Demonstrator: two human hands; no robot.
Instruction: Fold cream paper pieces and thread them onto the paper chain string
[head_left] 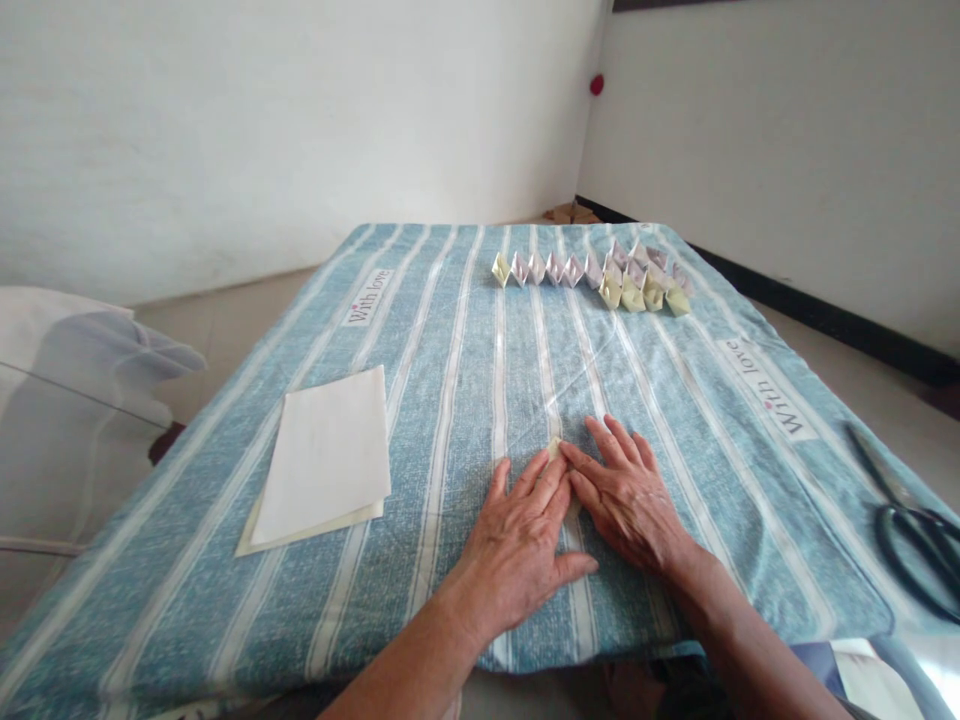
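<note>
A small piece of pale yellow folded paper (554, 447) lies on the striped cloth, mostly hidden under my fingertips. My left hand (521, 540) rests flat, its fingers stretched over the paper and its thumb out to the right. From the right side my right hand (626, 495) meets it, with index finger and thumb at the paper's edge and the other fingers spread on the cloth. Farther back stand several small folded paper boats (555, 268), pale lilac and pale yellow, in rows.
A blue-and-white striped tablecloth (450, 400) covers the table. Left of my hands lies a stack of white paper sheets (326, 455) over a yellowish sheet (247, 541). Black-handled scissors (904, 510) lie near the right edge. White fabric (67, 420) is beyond the left edge.
</note>
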